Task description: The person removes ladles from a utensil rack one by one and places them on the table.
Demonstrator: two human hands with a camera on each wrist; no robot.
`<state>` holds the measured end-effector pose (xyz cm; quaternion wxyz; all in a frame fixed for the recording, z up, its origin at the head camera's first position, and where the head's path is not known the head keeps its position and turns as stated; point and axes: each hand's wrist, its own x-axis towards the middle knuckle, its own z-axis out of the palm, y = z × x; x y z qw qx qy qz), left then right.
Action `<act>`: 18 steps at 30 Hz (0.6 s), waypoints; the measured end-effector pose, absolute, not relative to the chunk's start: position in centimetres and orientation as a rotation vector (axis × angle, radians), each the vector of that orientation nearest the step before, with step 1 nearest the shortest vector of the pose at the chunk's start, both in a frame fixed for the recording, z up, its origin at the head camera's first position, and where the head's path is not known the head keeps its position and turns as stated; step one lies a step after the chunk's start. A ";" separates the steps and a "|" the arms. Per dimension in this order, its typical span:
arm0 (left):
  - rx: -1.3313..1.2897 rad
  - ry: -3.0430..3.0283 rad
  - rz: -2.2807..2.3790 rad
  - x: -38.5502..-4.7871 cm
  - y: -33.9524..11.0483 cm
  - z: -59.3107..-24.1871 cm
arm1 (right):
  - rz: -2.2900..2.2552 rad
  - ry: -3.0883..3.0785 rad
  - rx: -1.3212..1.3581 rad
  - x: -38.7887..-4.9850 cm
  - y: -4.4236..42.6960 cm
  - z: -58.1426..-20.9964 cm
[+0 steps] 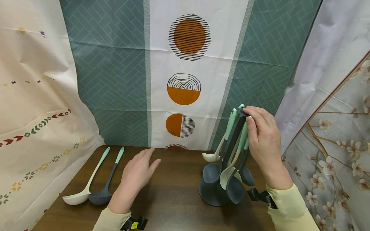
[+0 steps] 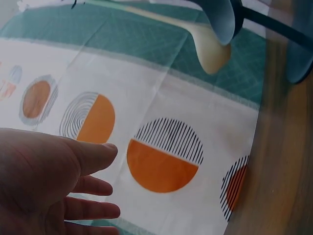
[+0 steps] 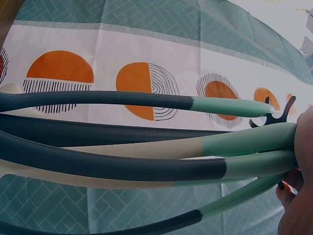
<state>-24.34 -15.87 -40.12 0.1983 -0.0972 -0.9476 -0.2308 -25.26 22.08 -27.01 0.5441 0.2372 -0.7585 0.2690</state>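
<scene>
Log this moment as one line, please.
left hand: over table, holding nothing | right hand: at top of utensil stand | white ladle, gray ladle: lying on table, left side

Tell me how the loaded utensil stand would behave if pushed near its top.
The stand would probably tip before sliding, since it rises tall above its round base. Its ladles would likely swing and knock together, as they appear to hang by their handles from the top. The right hand, resting up there, might steady it.
</scene>
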 end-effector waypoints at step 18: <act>-0.408 -2.617 -0.541 -23.7 -11.7 -40.1 | 0.636 -1.808 0.556 -25.2 22.1 -27.0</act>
